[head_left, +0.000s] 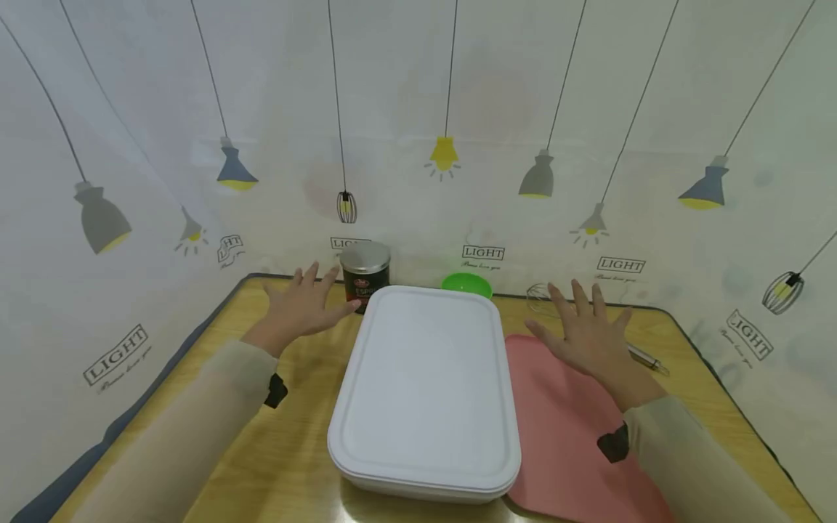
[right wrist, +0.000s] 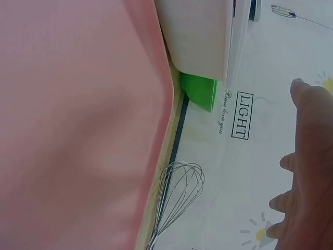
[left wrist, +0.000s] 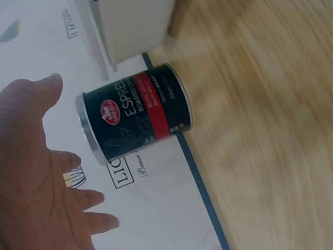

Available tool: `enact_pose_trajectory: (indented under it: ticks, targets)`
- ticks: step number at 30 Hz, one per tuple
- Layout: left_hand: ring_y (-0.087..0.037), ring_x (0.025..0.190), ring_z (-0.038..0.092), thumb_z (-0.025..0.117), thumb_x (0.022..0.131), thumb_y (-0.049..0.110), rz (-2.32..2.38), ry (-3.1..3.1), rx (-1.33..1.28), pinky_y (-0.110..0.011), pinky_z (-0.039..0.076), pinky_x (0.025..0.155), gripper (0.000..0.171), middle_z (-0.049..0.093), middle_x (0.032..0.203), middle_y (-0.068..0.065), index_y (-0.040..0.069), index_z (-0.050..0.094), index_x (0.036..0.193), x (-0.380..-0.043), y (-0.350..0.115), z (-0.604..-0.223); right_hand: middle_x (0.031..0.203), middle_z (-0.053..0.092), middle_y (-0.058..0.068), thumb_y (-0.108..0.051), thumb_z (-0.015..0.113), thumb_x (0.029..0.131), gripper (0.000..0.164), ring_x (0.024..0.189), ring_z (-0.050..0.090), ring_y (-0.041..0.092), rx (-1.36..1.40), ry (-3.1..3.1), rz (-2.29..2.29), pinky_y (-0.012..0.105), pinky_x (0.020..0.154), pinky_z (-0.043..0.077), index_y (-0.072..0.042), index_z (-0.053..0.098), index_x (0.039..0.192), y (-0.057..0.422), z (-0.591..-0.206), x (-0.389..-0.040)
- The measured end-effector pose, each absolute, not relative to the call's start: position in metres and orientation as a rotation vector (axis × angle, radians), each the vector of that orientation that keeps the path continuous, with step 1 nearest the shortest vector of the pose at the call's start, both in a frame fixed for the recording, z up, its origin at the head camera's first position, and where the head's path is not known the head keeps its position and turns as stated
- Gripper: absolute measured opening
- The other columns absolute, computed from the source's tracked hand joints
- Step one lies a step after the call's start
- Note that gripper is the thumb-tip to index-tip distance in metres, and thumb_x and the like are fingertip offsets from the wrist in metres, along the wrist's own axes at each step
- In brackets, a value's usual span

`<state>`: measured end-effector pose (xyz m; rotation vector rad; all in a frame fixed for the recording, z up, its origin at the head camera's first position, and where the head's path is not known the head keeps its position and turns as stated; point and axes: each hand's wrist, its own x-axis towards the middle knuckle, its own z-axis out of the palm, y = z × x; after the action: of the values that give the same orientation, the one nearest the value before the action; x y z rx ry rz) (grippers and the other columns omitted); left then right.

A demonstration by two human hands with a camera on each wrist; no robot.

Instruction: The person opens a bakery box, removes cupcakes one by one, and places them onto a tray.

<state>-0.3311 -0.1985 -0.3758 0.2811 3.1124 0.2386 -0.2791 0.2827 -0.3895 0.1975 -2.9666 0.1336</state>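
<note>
A white lidded plastic box (head_left: 428, 385) stands in the middle of the table, its lid on. To its left my left hand (head_left: 297, 305) is held up with fingers spread, holding nothing; the dark espresso can (left wrist: 138, 114) with a silver lid is the nearest thing to it. On the other side my right hand (head_left: 588, 338) hovers over a pink cutting board (head_left: 562, 436), fingers spread and likewise holding nothing. A wire whisk (right wrist: 179, 192) lies beyond that board, its handle partly hidden behind the right hand in the head view.
Behind the box sits a green bowl (head_left: 467, 285), partly hidden by it. The wooden table (head_left: 281, 443) ends at a pale cloth backdrop (head_left: 392, 87) printed with hanging lamps, which encloses the back and both sides.
</note>
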Motion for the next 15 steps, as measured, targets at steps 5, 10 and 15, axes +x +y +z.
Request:
enact_pose_trajectory:
  ticks: [5, 10, 15]
  targets:
    - [-0.051, 0.147, 0.016, 0.032, 0.088, 0.085, 0.367, 3.057, 0.281, -0.086, 0.002, 0.098, 0.102, 0.01, 0.166, -0.022, 0.023, 0.008, 0.164, -0.319, -0.197, -0.376, 0.166, 0.011, 0.022, -0.079, 0.028, 0.093, 0.093, 0.147, 0.008, 0.053, 0.256, -2.967, 0.254, 0.085, 0.099, -0.002, -0.019, 0.013, 0.163, 0.278, -0.39, -0.274]
    - [-0.047, 0.136, 0.042, 0.035, 0.09, 0.082, 0.538, 2.979, 0.359, -0.07, 0.033, 0.104, 0.103, 0.039, 0.154, -0.025, 0.005, 0.026, 0.159, -0.309, -0.194, -0.383, 0.149, 0.046, 0.022, -0.064, 0.037, 0.102, 0.078, 0.134, 0.044, 0.045, 0.366, -2.935, 0.622, 0.069, 0.102, 0.035, -0.008, 0.032, 0.157, 0.268, -0.393, -0.265]
    - [-0.03, 0.104, 0.064, 0.049, 0.096, 0.067, 0.782, 2.867, 0.395, -0.046, 0.054, 0.085, 0.077, 0.068, 0.117, -0.015, 0.001, 0.062, 0.132, -0.298, -0.187, -0.39, 0.115, 0.07, 0.011, -0.053, 0.048, 0.103, 0.06, 0.105, 0.066, 0.028, 0.376, -2.987, 0.999, 0.046, 0.086, 0.054, -0.007, 0.057, 0.139, 0.253, -0.404, -0.255]
